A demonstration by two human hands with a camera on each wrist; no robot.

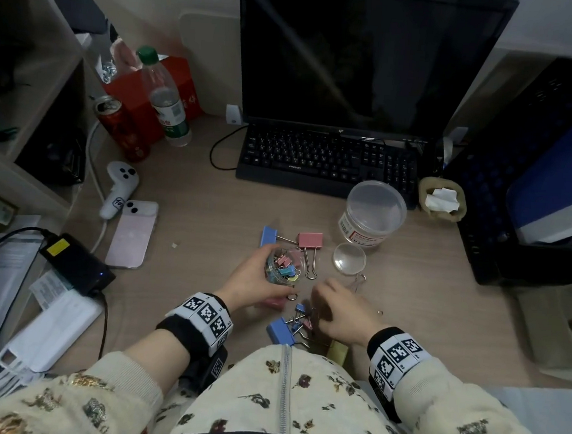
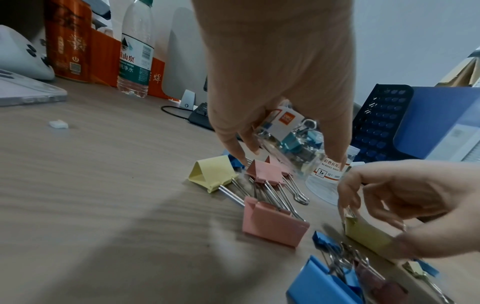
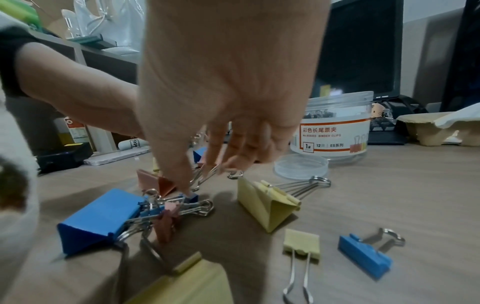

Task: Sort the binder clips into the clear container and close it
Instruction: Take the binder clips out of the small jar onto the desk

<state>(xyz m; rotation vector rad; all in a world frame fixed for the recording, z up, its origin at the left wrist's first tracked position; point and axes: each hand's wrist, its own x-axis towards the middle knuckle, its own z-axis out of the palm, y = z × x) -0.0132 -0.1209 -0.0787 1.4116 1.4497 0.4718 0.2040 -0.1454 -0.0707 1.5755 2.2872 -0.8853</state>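
Observation:
My left hand (image 1: 267, 266) grips a small clear container (image 1: 284, 266) partly filled with small coloured binder clips, lifted a little off the desk; in the left wrist view its fingers (image 2: 233, 148) curl round the container (image 2: 288, 139). My right hand (image 1: 318, 305) reaches down into a tangle of small clips (image 1: 300, 319). There the thumb and fingers (image 3: 182, 176) pinch a small blue clip (image 3: 191, 197) by its body and wire handles. Large blue (image 3: 101, 218), pink (image 2: 275, 222) and yellow (image 3: 265, 207) clips lie around. The container's round lid (image 1: 349, 258) lies to the right.
A big clear tub (image 1: 374, 210) with a clip label stands behind the lid. A keyboard (image 1: 327, 158) and monitor are at the back, a pink phone (image 1: 132, 235), white controller, can and bottle on the left, and a black file rack (image 1: 518, 201) on the right.

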